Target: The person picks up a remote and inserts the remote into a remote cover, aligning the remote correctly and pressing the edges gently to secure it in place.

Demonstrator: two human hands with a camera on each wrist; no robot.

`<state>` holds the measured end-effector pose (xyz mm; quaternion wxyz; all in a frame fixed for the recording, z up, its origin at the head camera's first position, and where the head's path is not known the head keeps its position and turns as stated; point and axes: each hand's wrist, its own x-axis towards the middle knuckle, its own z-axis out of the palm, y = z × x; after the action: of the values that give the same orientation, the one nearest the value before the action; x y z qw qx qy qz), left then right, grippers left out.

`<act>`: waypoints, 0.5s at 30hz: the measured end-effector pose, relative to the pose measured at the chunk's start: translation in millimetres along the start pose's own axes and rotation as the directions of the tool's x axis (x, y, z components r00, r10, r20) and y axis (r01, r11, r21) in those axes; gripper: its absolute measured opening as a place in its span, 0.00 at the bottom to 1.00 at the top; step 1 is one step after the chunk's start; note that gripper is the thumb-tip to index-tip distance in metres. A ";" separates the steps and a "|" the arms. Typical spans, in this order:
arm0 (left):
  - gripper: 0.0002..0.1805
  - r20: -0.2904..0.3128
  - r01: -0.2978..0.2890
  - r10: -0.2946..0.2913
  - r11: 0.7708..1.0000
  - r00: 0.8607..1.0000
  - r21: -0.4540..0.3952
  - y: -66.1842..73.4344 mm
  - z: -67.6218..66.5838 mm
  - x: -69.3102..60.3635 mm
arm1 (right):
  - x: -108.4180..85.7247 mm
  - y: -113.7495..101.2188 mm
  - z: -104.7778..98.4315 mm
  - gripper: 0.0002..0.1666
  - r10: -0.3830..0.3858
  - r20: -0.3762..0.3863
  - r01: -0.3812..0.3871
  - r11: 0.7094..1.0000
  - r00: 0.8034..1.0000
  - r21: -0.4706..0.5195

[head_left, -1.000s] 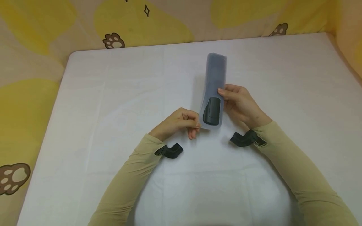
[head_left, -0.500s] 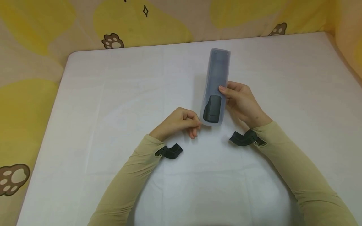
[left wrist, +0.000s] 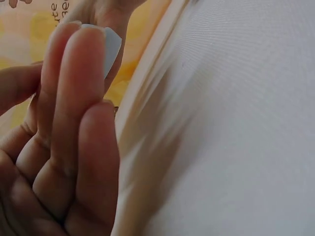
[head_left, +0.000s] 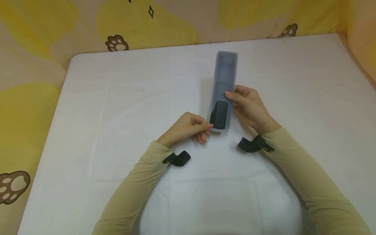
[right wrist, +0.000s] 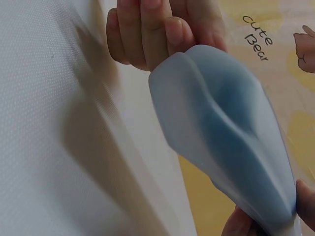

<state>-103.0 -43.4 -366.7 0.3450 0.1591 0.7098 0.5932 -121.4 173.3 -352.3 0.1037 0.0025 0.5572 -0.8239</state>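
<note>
A long, translucent blue-grey sleeve [head_left: 225, 71], shaped like a remote-control cover, is held above the table with its long side pointing away from me. A dark, smooth piece [head_left: 219, 114] shows at its near end. My right hand [head_left: 251, 106] grips the sleeve's right edge, thumb on top and fingers behind. At the near left corner my left hand [head_left: 188, 127] pinches the rim, its thumb tip beside the dark piece. In the right wrist view the sleeve's pale end [right wrist: 221, 113] fills the middle. The left wrist view shows curled fingers [left wrist: 81, 78] hiding most of the sleeve.
A white cloth covers the table [head_left: 132, 91]. Behind it and to the left hangs a yellow patterned curtain [head_left: 164, 26] with paw prints. Black wrist mounts [head_left: 177, 159] stick out from both sleeves of the person's clothing.
The sleeve has swung slightly up, showing more of its face, then eased back a little to the left. My left thumb has slid onto its near corner, closer to the dark piece.
</note>
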 end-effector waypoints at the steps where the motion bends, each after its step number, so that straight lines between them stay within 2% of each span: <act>1: 0.13 0.002 0.001 -0.001 1.000 1.000 0.001 -0.5 0.0 0.4 | 0.2 0.1 0.0 0.08 0.000 0.001 0.000 1.000 1.000 -0.002; 11: 0.14 0.002 -0.017 0.017 0.999 1.000 0.045 -2.2 1.6 1.3 | 1.2 0.7 -0.7 0.08 -0.003 -0.004 0.003 1.000 1.000 -0.015; 15: 0.14 0.021 -0.036 0.035 0.998 0.999 0.054 -3.6 1.5 1.9 | 1.3 2.5 -0.2 0.08 0.001 -0.003 -0.001 1.000 1.000 -0.020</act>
<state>-102.7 -41.9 -370.7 0.3370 0.1869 0.7194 0.5779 -122.3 172.3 -354.8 0.1036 0.0030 0.5655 -0.8182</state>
